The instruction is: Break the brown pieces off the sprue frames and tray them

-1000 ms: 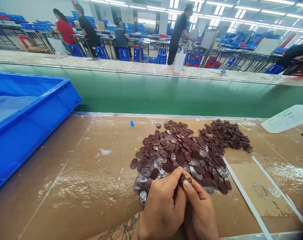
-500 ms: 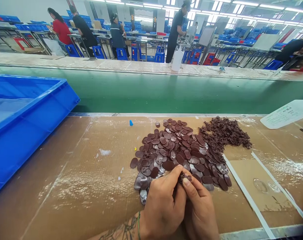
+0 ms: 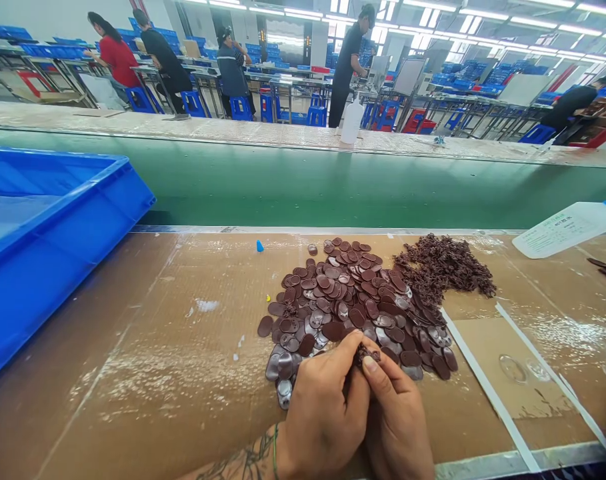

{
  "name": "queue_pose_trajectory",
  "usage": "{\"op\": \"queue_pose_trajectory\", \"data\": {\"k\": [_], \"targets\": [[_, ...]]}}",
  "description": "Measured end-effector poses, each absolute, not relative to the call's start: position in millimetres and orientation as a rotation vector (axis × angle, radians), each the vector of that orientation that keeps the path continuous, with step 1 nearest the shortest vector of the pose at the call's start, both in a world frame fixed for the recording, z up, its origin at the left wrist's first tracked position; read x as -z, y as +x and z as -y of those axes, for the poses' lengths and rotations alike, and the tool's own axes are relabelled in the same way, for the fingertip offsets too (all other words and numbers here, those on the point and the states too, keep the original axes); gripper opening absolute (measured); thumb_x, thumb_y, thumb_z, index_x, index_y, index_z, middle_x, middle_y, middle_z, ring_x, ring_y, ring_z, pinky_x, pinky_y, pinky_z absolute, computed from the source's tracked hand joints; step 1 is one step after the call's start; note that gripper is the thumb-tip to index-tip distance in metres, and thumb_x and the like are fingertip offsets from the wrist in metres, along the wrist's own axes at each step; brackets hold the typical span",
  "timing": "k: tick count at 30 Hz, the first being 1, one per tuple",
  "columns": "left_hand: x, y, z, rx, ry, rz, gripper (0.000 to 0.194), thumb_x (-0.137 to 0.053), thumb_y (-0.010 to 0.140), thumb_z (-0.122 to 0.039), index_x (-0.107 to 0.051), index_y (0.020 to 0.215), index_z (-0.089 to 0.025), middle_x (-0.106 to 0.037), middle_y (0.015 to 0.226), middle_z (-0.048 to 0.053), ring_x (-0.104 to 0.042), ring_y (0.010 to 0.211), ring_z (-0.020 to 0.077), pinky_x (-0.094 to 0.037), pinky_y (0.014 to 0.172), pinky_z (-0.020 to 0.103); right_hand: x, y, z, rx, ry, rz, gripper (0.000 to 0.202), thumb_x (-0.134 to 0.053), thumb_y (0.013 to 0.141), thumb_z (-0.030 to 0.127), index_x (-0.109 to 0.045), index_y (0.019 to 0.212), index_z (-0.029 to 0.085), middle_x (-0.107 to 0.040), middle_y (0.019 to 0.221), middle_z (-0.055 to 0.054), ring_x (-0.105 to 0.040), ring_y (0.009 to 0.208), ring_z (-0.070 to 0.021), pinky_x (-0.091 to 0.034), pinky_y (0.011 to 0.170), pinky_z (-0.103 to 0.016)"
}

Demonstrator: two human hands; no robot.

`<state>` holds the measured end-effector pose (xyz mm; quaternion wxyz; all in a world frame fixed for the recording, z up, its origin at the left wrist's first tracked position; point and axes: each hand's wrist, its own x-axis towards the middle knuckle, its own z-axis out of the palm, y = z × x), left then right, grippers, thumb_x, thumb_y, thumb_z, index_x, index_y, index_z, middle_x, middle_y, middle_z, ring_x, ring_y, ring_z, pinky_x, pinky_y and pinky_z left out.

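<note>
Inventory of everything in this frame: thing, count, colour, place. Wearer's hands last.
Oval pieces: many, dark brown, heaped mid-bench
Curled bits: uncountable, dark brown, piled right of ovals
Bin: one, blue, left
Small cone: one, blue, bench's far side
Speck: one, yellow, left of ovals
Lying bottle: one, whitish, right
Upright bottle: one, white, far ledge
Long strips: two, white, bench right
Clear rings: at least two, colourless, bench right
Co-workers: five, red or dark tops, background
Stools: several, blue, background
Held piece: one, dark brown, between both hands' fingers
Left hand: one, bare, green wristband
Right hand: one, bare, beside left
</note>
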<state>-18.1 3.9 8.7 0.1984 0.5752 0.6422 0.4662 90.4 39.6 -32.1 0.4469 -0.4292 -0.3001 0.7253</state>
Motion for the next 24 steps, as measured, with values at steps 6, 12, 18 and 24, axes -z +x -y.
{"op": "queue_pose_trajectory", "data": {"k": [6, 12, 18, 24], "targets": [[-8.8, -19.2, -4.3, -1.314, 1.600, -1.767, 0.032, -0.046, 0.094, -0.015, -0.060, 0.123, -0.021, -0.074, 0.117, 0.006, -0.074, 0.101, 0.0199, -0.059, 0.085, 0.027, 30.3, 89.1, -39.0, -1.798, -1.065, 0.719, 0.033, -0.085, 0.072, 0.041, -0.080, 0.098, 0.022, -0.073, 0.124, -0.011, -0.056, 0.128, -0.0329, -0.031, 0.117, -0.049], [-6.9, -18.9, -5.0, -1.306, 1.611, -1.800, 0.037, -0.047, 0.094, -0.016, -0.058, 0.130, -0.020, -0.073, 0.121, 0.006, -0.073, 0.103, 0.0199, -0.058, 0.088, 0.029, 31.0, 88.8, -39.5, -1.789, -1.066, 0.747, 0.034, -0.085, 0.072, 0.041, -0.080, 0.099, 0.022, -0.072, 0.125, -0.012, -0.056, 0.128, -0.0334, -0.031, 0.117, -0.049], [-6.8, -18.1, -6.2, -1.332, 1.610, -1.773, 0.035, -0.046, 0.094, -0.015, -0.060, 0.126, -0.020, -0.074, 0.120, 0.006, -0.073, 0.103, 0.0189, -0.059, 0.087, 0.026, 30.5, 88.7, -40.2, -1.790, -1.066, 0.738, 0.034, -0.086, 0.071, 0.042, -0.081, 0.099, 0.022, -0.073, 0.122, -0.011, -0.058, 0.126, -0.0333, -0.032, 0.117, -0.050], [-5.9, -18.7, -6.0, -1.299, 1.612, -1.830, 0.037, -0.047, 0.094, -0.017, -0.060, 0.128, -0.018, -0.074, 0.119, 0.007, -0.074, 0.101, 0.0200, -0.060, 0.087, 0.029, 27.8, 87.8, -38.8, -1.795, -1.069, 0.733, 0.033, -0.085, 0.072, 0.041, -0.080, 0.099, 0.022, -0.073, 0.123, -0.011, -0.057, 0.126, -0.0327, -0.033, 0.116, -0.049]]}}
